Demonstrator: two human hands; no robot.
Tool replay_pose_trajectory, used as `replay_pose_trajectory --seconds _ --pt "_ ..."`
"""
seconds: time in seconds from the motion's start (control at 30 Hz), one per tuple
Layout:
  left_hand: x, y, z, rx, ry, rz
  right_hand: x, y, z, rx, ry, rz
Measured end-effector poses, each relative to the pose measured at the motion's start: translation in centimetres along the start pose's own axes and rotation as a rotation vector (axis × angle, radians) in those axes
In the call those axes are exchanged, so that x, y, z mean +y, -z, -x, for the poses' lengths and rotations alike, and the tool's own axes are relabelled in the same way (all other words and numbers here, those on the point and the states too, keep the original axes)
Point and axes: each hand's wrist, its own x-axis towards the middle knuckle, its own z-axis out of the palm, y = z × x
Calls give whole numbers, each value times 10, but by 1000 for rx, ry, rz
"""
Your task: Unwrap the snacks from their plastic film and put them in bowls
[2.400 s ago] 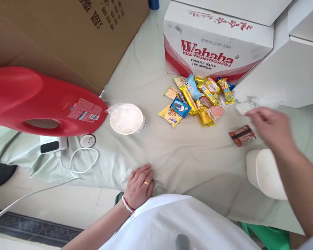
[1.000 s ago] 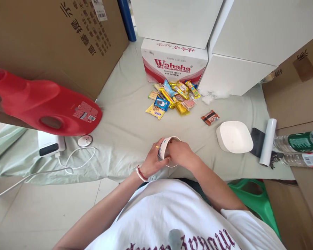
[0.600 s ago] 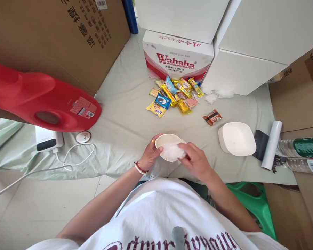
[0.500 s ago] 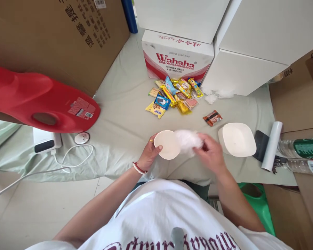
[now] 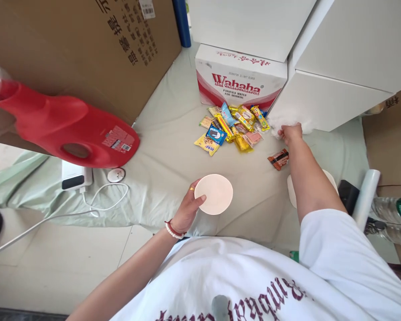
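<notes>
My left hand (image 5: 188, 207) grips the rim of a round white bowl (image 5: 214, 194) held just above the pale green cloth (image 5: 167, 151). My right hand (image 5: 290, 133) is stretched far forward, its fingers closed on crumpled clear plastic wrap (image 5: 284, 121) at the foot of a white box (image 5: 324, 100). A heap of small snack packets (image 5: 232, 129) lies just left of that hand. One brown snack packet (image 5: 278, 158) lies alone beside my forearm.
A red jug (image 5: 63, 127) lies on its side at left, by a power bank (image 5: 74, 176) and white cable (image 5: 103, 203). A Wahaha carton (image 5: 239, 82) and brown cartons stand behind. A white square dish (image 5: 292, 191), a roll (image 5: 366, 200) and bottles (image 5: 392, 218) sit right.
My right hand pulled the clear wrap out of the bowl and carried it forward to the white box. The left hand keeps hold of the bowl.
</notes>
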Motion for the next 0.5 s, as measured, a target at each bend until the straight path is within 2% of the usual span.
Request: replay_pose_trajectory --seconds 0.1,0.2,0.27,0.33,0.37,0.43,0.47,0.5 --pt "2 2 2 17 28 29 -3 15 8 34 -116 -79" --pt "-1 -1 -2 -19 74 42 -5 53 31 68 -141 -238" --pt "-3 -10 -6 -68 111 43 -1 85 63 87 -53 -222" --pt "-4 -24 -12 -122 162 28 6 114 114 22 154 -57" --pt "-4 -33 -14 -150 193 14 11 126 145 -85 311 53" --pt "-5 -53 -17 -217 257 -15 25 141 209 -475 584 283" --pt "-7 -63 -18 -263 284 -27 32 145 239 -630 700 381" --pt "-9 -73 -18 -320 305 -38 40 148 265 -708 801 466"
